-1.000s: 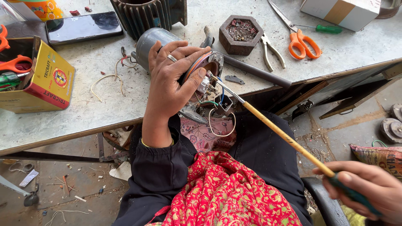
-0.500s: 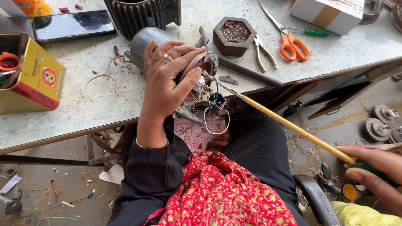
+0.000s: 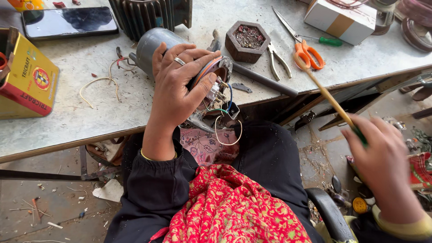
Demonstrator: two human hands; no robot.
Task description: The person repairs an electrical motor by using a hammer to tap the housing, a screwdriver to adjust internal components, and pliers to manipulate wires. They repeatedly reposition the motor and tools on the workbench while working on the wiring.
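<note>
1. Head view: my left hand (image 3: 180, 87) is wrapped around the motor (image 3: 180, 58) at the table's (image 3: 81, 121) near edge, its axis running far-left to near-right.
2. My right hand (image 3: 382, 166), well right of it, pinches a thin stick (image 3: 326, 92) angled away from the motor's wired end.

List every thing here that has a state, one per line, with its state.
left hand: grip closed over the motor part
motor part: lying on its side at the table edge, wires hanging out
right hand: holding the thin stick
thin stick: raised, tilted
scissors: lying shut
pliers: slightly open
phone: screen dark
</note>
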